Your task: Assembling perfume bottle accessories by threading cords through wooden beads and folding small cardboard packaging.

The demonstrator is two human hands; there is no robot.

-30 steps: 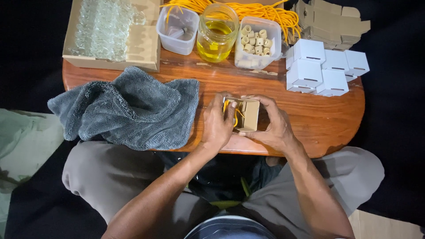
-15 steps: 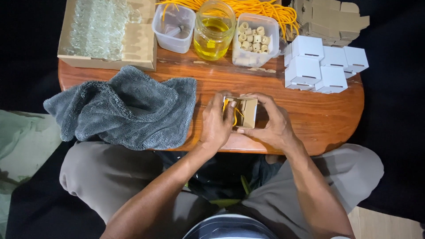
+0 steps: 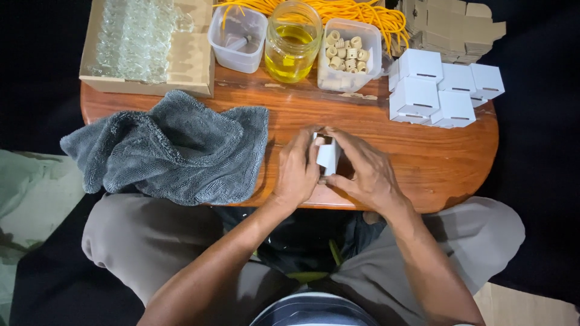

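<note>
Box flap now folded over, white side up; earlier its brown inside showed. Your left hand [image 3: 297,171] and right hand [image 3: 367,173] both grip the small white box [image 3: 328,156] at the wooden table's [image 3: 435,163] near edge.

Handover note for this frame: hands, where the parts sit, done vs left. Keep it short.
Left hand and right hand: both grip one small white box at the near edge of the wooden table; whether its flap is shut cannot be told.
Parts: grey towel on the left; at the back a carton of glass pieces, a clear tub, a jar of yellow liquid, a tub of beige rings, yellow cords.
Done: five finished white boxes stacked far right.
Left: flat cardboard blanks still unfolded.
</note>
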